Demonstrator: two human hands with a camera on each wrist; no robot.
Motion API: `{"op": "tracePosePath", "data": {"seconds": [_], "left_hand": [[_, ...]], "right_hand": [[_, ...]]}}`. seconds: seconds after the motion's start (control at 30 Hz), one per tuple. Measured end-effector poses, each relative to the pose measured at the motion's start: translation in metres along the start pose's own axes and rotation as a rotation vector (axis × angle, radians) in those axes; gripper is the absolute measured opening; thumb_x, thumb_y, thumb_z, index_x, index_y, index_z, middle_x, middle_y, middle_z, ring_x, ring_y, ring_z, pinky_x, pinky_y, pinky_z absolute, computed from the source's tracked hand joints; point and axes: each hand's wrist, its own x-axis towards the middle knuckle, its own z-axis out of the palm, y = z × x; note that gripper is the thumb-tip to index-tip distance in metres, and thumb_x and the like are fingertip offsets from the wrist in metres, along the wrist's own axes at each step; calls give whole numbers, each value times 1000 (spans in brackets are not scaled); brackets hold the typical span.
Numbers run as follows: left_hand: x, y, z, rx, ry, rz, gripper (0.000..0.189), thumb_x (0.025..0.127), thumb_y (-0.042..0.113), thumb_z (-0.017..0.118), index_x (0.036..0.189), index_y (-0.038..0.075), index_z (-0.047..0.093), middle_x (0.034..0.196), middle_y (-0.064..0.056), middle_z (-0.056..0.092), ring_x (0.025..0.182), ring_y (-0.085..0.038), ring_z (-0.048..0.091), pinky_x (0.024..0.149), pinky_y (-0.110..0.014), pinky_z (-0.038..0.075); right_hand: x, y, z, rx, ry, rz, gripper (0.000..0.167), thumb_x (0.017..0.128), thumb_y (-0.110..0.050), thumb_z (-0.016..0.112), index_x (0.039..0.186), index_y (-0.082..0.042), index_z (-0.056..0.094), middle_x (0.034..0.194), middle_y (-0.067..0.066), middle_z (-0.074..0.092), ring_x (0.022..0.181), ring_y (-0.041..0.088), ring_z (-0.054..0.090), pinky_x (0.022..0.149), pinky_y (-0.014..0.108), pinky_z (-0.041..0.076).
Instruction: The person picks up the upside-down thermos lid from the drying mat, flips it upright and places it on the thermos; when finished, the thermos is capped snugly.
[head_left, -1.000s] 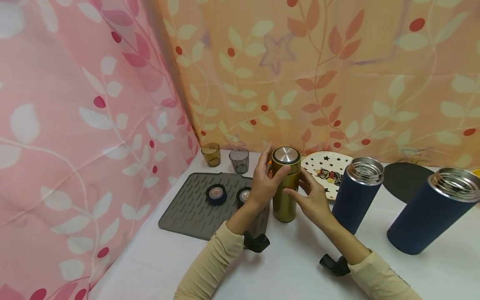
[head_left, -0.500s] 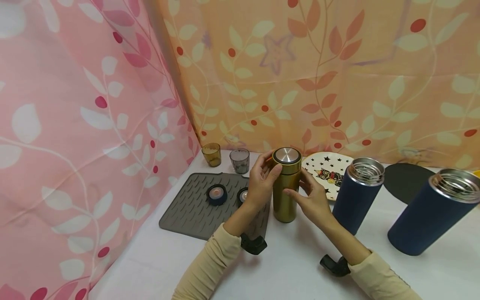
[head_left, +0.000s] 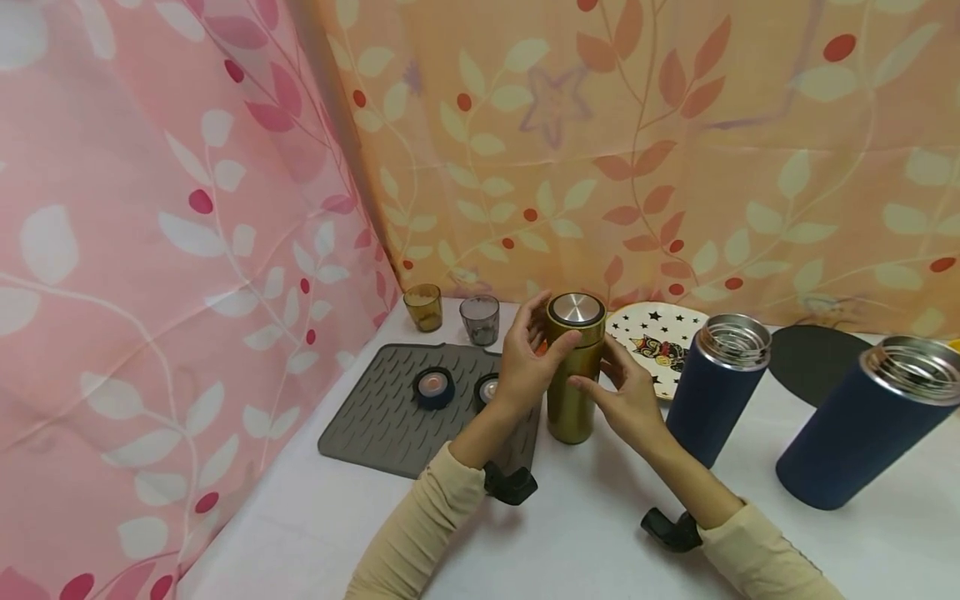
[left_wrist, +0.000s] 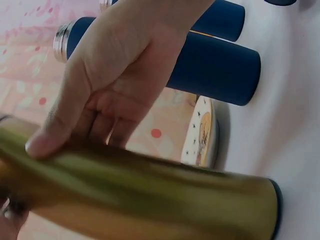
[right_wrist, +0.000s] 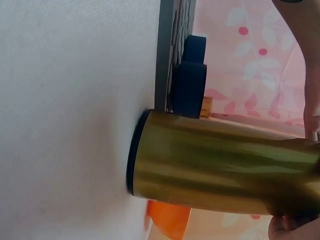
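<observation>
A gold thermos (head_left: 572,398) stands upright on the white cloth, between my two hands. Its gold lid (head_left: 576,322), topped by a silver disc, is on it. My left hand (head_left: 522,362) grips the lid from the left, thumb across its front. Lower down, my right hand (head_left: 624,402) holds the body from the right, its thumb on the front and its other fingers partly hidden behind. In the left wrist view my right hand (left_wrist: 122,67) shows above the thermos body (left_wrist: 150,195). The right wrist view shows the thermos base (right_wrist: 165,160) on the cloth.
Two lidless navy bottles, one nearer (head_left: 712,400) and one larger (head_left: 832,442), stand at right. A grey mat (head_left: 375,417) at left bears two dark lids, one of them (head_left: 433,389) in plain sight. Behind are two small glasses, a star-patterned plate (head_left: 626,321) and a black disc (head_left: 813,367).
My left hand's thumb and fingers shift left on the lid, then back to the right across its front. My right hand and the thermos stay in place.
</observation>
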Motion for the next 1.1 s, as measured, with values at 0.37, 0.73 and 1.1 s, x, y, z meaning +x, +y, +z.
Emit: {"op": "tracePosePath", "data": {"seconds": [0.37,0.73,1.1], "left_hand": [[3,5,4,182,44,-30,72,75,32,76,134,10,41,117,-11,41,104,-18,49,90,-31,48],[-2,18,-2,79,25,21,60,79,3,70,130,-4,39,124,-20,50,106,-28,55,94,-32,47],[-4,32,-5,-1,-42,-41,58,82,2,66,133,-2,38,123,-22,50,112,-29,52,99,-37,44]], "right_hand": [[0,-1,0,0,-19,40,68,82,-16,68,141,-9,34,142,11,40,126,29,45,106,41,35],[-1,-1,3,-24,0,6,72,79,-17,71,141,-9,35,141,9,43,124,24,47,103,36,39],[-1,1,1,-23,9,8,72,79,-16,71,141,-8,35,140,10,43,123,25,47,102,36,39]]}}
